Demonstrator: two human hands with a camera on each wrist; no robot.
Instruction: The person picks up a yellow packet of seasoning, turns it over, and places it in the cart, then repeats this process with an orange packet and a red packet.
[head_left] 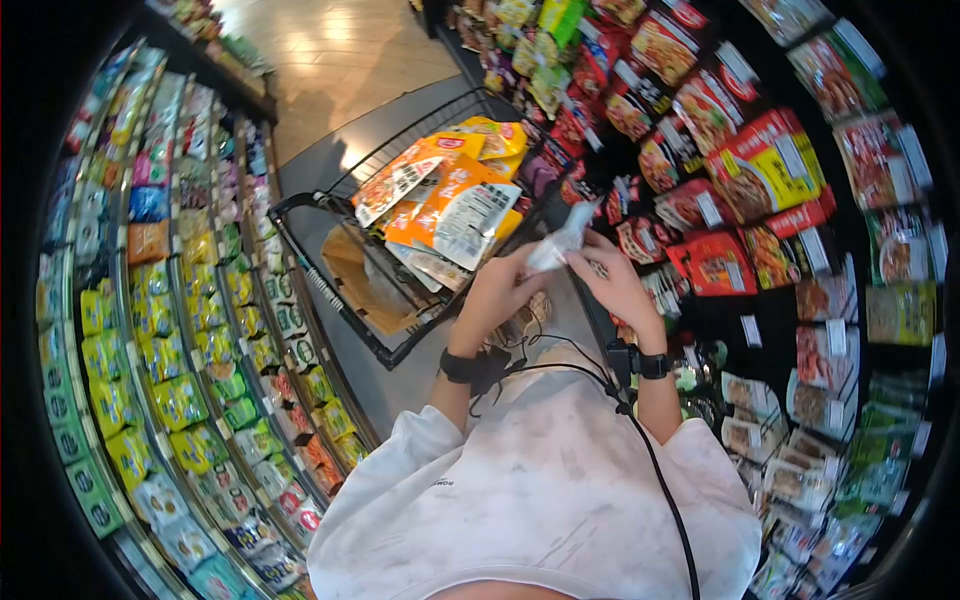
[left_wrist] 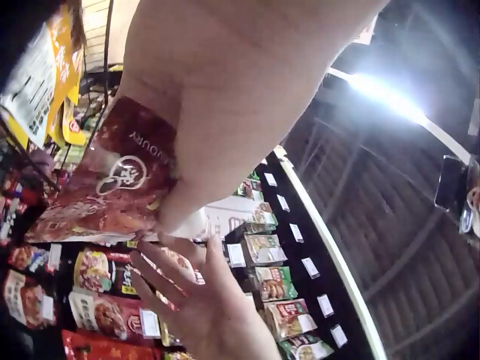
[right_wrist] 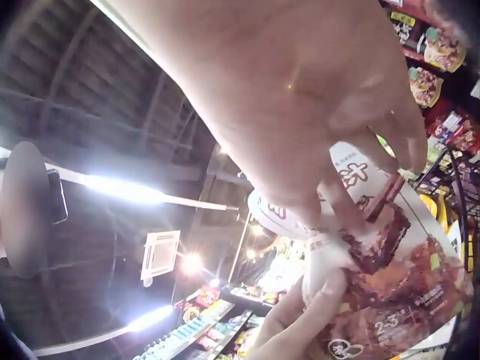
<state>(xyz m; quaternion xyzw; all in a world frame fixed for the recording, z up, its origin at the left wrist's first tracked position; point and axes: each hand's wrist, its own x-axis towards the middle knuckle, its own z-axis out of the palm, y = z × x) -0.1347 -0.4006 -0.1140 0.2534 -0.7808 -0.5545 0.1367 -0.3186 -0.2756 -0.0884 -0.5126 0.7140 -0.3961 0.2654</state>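
Over the near right side of the basket, both hands hold a food pouch (head_left: 561, 243). Its back looks whitish in the head view. Its dark red front (left_wrist: 112, 172), printed with meat pieces, shows in the left wrist view. My left hand (head_left: 497, 297) grips one side, its thumb (right_wrist: 327, 289) lying on the printed face in the right wrist view. My right hand (head_left: 615, 285) pinches the opposite edge, with a bent finger (right_wrist: 339, 199) against the white part. Between the hands the pouch is tilted.
A black wire basket (head_left: 300, 200) holds several orange and yellow food pouches (head_left: 465, 215) and a brown cardboard box (head_left: 365, 285). Shelves of packets (head_left: 160, 350) line the left, and hanging red packets (head_left: 770, 170) crowd the right. A black cable (head_left: 665, 485) runs down the white shirt (head_left: 530, 490).
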